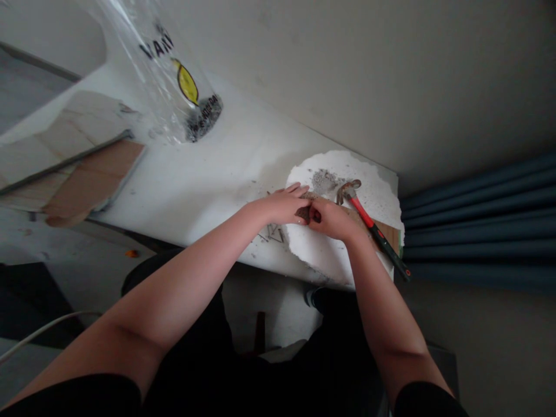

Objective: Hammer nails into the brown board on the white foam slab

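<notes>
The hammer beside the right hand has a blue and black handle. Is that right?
Not quite: the handle isn't blue and black. The head view shows the hammer beside the right hand with a red and black handle.

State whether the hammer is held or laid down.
Laid down: the hammer lies free beside the right hand, the left hand farther off.

From my remote seat I see the left arm point(195, 275) and right arm point(386, 307) stretched forward and angled together, the left hand point(289, 204) palm-down with fingers extended, the right hand point(329, 217) just beside it, fingers curled, their exact grip unclear.
</notes>
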Motion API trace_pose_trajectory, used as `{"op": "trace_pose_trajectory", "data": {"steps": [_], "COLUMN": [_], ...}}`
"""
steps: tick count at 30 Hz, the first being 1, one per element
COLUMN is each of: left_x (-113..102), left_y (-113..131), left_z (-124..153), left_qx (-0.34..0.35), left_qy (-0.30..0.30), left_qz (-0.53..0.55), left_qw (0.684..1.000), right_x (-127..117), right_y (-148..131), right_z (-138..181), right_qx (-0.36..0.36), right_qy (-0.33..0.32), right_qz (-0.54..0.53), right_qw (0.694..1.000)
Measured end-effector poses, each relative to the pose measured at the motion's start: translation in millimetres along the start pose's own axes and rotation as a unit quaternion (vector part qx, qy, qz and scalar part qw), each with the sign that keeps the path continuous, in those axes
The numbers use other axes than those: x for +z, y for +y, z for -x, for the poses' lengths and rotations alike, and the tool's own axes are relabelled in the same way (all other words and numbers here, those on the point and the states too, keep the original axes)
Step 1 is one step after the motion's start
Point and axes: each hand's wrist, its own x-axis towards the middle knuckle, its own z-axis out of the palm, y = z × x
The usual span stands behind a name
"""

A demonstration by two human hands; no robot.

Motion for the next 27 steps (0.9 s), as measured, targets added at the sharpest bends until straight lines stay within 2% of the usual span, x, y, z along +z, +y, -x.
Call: {"op": "trace_pose_trajectory", "data": {"steps": [6,27], "left_x": [4.0,-6.0], "left_y": [-3.6,6.0], "left_z": [-1.4,2.2], "left_qx": [0.012,-0.013], "left_qy": [0.008,-0.014], "left_qz": [0.007,0.01], "left_qw": [1.0,1.0], "right_x": [-1.6,0.3], "right_y": [-4.0,-10.7], "right_z": [-1.6,-2.4], "right_qx": [0.01,0.019], "right_qy": [-0.013,-0.022], "right_qz": [0.024,0.082], "right_qw": [1.0,0.996]}}
